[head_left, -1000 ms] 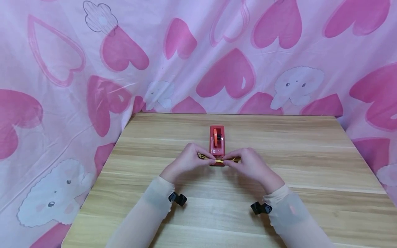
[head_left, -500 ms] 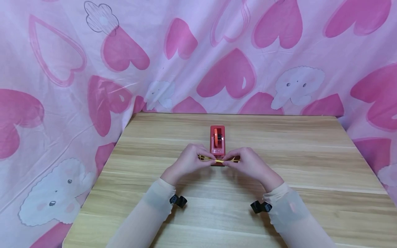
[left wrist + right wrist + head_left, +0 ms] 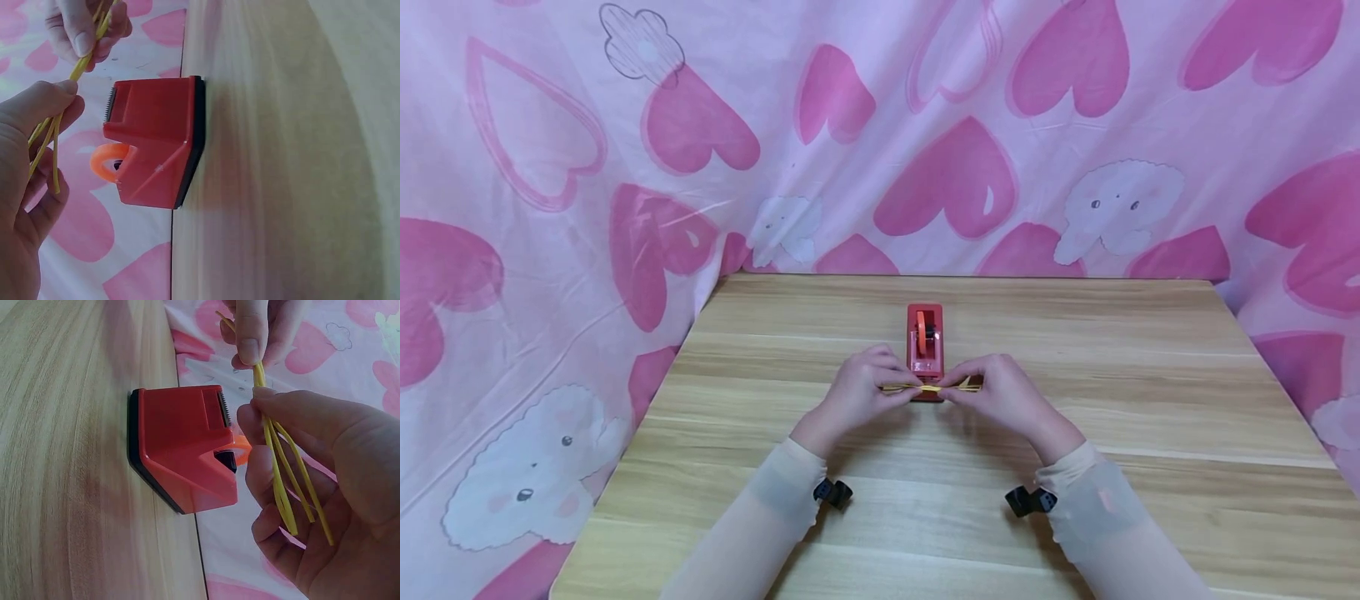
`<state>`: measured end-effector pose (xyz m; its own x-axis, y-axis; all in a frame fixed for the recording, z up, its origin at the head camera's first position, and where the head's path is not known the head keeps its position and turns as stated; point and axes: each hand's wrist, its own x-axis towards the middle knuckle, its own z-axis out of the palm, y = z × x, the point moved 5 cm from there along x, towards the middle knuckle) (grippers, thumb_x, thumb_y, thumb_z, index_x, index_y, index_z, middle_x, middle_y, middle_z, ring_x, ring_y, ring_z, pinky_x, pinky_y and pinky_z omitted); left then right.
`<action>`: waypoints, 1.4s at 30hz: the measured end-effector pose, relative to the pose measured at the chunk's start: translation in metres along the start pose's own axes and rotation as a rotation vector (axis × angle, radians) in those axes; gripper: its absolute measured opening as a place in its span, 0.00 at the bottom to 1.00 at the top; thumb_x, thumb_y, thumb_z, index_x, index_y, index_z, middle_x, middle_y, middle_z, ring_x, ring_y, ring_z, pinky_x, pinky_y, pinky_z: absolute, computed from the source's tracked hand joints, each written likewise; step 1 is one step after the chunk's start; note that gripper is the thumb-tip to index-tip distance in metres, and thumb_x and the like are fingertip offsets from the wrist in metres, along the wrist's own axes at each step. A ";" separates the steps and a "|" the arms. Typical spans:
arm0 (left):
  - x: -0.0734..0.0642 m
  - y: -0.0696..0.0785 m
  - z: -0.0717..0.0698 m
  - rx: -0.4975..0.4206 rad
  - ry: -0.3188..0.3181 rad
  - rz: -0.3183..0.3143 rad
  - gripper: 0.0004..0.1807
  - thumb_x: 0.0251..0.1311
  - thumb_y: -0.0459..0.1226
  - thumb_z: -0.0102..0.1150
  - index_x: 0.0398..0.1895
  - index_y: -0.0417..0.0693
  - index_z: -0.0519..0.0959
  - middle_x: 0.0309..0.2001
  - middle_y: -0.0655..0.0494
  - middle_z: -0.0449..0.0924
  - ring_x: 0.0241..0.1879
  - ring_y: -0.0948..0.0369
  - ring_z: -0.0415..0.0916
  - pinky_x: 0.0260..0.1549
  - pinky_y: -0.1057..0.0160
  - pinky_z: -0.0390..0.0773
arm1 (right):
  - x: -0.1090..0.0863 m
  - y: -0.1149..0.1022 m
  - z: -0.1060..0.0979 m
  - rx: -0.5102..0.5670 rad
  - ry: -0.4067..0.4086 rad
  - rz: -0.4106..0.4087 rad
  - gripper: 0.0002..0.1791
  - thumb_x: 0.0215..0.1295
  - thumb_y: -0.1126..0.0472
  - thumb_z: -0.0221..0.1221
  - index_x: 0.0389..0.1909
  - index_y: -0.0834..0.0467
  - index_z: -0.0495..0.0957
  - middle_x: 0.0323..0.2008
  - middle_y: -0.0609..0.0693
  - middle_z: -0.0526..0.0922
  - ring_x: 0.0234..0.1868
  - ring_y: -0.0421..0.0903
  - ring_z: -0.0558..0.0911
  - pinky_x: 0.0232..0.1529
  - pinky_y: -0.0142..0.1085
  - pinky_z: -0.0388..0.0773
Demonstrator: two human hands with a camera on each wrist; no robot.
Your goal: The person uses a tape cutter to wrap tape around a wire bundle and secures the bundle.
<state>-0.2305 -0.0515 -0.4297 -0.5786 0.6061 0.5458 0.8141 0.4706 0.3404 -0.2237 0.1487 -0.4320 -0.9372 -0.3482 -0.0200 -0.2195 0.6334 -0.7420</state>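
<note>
Several thin yellow rubber bands are bunched together between my two hands, above the front end of a red tape dispenser. My left hand pinches one side of the bunch between thumb and fingers. Close beside it, my right hand pinches the other side, thumb tips a short gap apart. In the right wrist view, loose yellow ends spread across the right palm. Similar ends fan out under the left thumb in the left wrist view.
The dispenser stands upright on the wood-grain table, with an orange tape roll and a toothed cutter. A pink curtain with hearts hangs behind the table and at both sides.
My left hand has turned slightly and its fingers have shifted on the rubber bands, which lie straighter there. The right hand and the dispenser stay nearly in place.
</note>
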 end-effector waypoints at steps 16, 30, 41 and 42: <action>0.001 0.008 -0.003 0.098 0.040 0.043 0.07 0.55 0.40 0.78 0.37 0.56 0.92 0.36 0.65 0.91 0.35 0.67 0.77 0.33 0.74 0.77 | 0.004 0.013 0.009 0.197 -0.091 0.034 0.09 0.73 0.54 0.63 0.45 0.54 0.89 0.37 0.53 0.90 0.40 0.48 0.82 0.45 0.42 0.78; 0.007 0.002 -0.004 -0.036 -0.086 -0.203 0.15 0.56 0.44 0.78 0.48 0.60 0.90 0.38 0.66 0.90 0.28 0.69 0.74 0.27 0.70 0.72 | 0.001 0.015 0.007 0.206 -0.054 0.033 0.10 0.72 0.53 0.65 0.44 0.53 0.89 0.38 0.56 0.90 0.40 0.46 0.83 0.47 0.41 0.77; 0.004 -0.011 0.004 -0.505 -0.274 -0.592 0.09 0.69 0.46 0.66 0.49 0.64 0.88 0.48 0.71 0.88 0.50 0.66 0.81 0.52 0.58 0.81 | 0.000 0.012 0.003 0.159 -0.046 0.068 0.08 0.71 0.52 0.66 0.44 0.48 0.90 0.38 0.53 0.90 0.40 0.46 0.83 0.48 0.42 0.76; 0.003 -0.012 0.005 -0.535 -0.283 -0.624 0.09 0.70 0.47 0.65 0.49 0.64 0.88 0.48 0.69 0.87 0.50 0.65 0.81 0.52 0.57 0.81 | -0.001 0.012 0.003 0.161 -0.046 0.068 0.08 0.71 0.52 0.66 0.45 0.48 0.90 0.38 0.53 0.90 0.40 0.46 0.83 0.48 0.42 0.76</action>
<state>-0.2424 -0.0519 -0.4358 -0.8602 0.5077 -0.0477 0.2167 0.4487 0.8670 -0.2249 0.1542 -0.4433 -0.9342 -0.3418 -0.1017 -0.1063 0.5389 -0.8356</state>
